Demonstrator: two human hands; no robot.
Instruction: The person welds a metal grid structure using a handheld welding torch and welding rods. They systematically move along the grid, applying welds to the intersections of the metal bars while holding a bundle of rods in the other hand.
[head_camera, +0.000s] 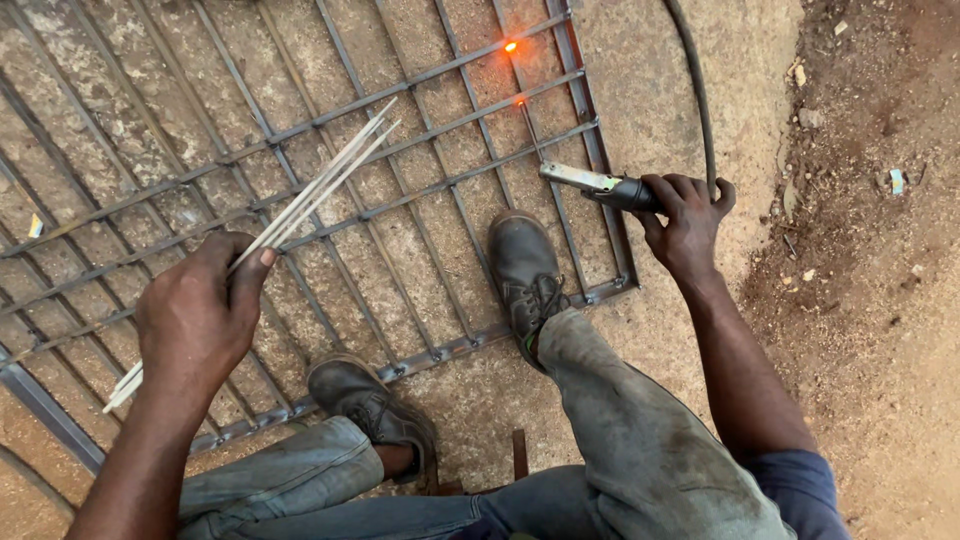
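My left hand (200, 315) grips thin grey welding rods (300, 195); my right hand (685, 220) clasps a metal electrode holder (590, 183) over the grey steel grille (440, 180).

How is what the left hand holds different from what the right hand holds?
The left hand holds a bundle of thin pale rods, loose and fanned at the tips; the right hand holds one chunky dark electrode holder. A black cable runs from the holder; the rods have none. The rods slant over the metal grille; the holder points sideways. Both are gripped above the grille.
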